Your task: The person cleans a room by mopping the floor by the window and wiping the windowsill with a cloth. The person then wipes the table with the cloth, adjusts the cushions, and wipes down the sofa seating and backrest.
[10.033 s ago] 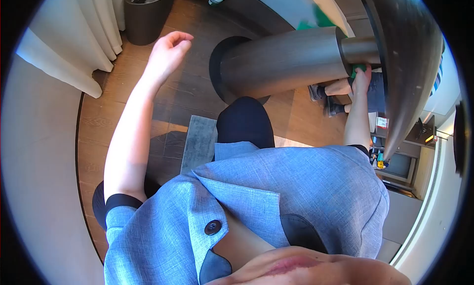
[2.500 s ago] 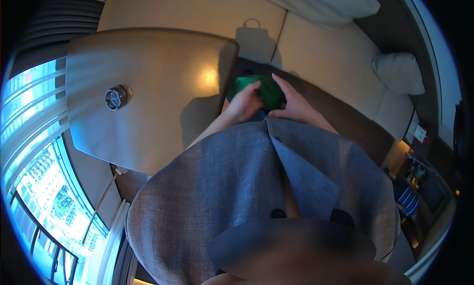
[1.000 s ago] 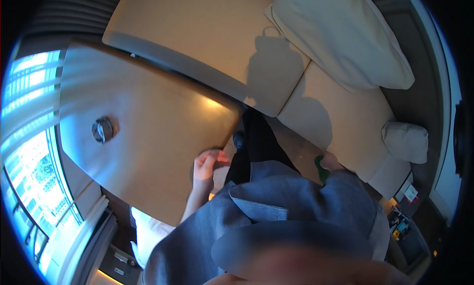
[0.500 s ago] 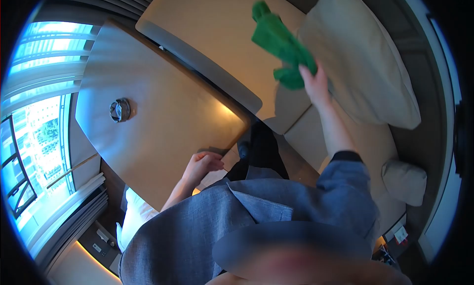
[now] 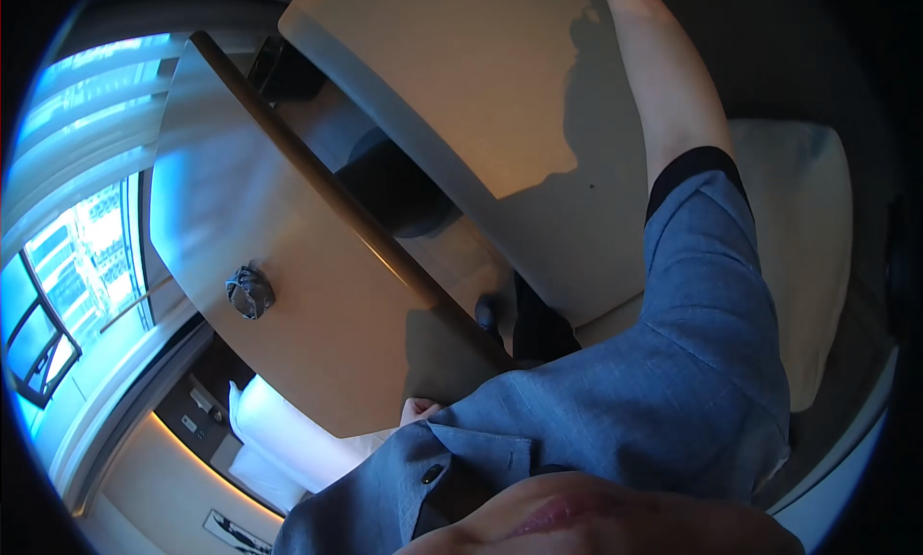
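Arm (image 5: 676,84) on the right stretches over the sofa (image 5: 461,64).

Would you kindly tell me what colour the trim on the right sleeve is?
The trim is black, clearest in the head view.

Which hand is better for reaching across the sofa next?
Probably the right: the right arm stretches over the sofa, though the right hand is out of view. The left hand is at the edge of the table, farther from the sofa.
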Demonstrator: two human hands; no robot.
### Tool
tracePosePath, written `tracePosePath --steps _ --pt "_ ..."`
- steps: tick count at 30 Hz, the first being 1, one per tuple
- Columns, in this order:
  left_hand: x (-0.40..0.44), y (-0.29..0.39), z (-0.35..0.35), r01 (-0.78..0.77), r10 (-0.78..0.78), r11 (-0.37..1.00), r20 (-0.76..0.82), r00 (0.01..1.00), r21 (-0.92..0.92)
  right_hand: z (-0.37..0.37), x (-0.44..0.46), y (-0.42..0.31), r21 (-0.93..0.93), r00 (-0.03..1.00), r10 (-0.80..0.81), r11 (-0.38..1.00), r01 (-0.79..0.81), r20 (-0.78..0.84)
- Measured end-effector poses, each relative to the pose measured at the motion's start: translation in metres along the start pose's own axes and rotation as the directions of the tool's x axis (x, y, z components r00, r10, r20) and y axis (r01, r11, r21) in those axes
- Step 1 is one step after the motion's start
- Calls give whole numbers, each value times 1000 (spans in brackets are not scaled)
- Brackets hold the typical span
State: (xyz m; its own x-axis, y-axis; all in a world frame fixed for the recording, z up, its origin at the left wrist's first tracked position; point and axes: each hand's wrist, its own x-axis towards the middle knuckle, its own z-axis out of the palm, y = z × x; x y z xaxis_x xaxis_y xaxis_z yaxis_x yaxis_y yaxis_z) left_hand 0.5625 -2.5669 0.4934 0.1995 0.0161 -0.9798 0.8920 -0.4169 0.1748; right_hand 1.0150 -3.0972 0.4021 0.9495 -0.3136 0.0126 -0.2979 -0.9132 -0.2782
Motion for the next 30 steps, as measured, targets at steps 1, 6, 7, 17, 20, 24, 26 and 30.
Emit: tracePosePath --steps 1,6,7,17,20,24,26,30 --pt "2 -9 -2 8 -8 1000 1 1000 -21 19 2 2 -97 990 8 995 6 141" --pt "0 -26 1 20 -23 999 -81 996 -37 163 -12 51 369 889 378 812 -453 259" --pt "0 -28 4 16 -20 999 -97 995 -35 138 -27 33 301 884 365 842 -448 293" --pt "-3 13 11 -98 114 990 -167 979 100 108 -320 31 -155 631 -150 903 401 761" --pt "-7 27 12 -83 86 993 -33 996 85 92 -510 42 -174 461 51 958 227 886" --pt "-13 30 13 -183 178 981 79 981 60 11 -754 83 -352 -77 349 935 -32 934" --pt "-6 22 12 -181 183 983 164 969 -31 -30 -809 89 -505 61 560 785 -360 826" --pt "0 12 8 -286 304 952 267 915 -104 -165 -737 24 -213 457 688 655 -725 563"
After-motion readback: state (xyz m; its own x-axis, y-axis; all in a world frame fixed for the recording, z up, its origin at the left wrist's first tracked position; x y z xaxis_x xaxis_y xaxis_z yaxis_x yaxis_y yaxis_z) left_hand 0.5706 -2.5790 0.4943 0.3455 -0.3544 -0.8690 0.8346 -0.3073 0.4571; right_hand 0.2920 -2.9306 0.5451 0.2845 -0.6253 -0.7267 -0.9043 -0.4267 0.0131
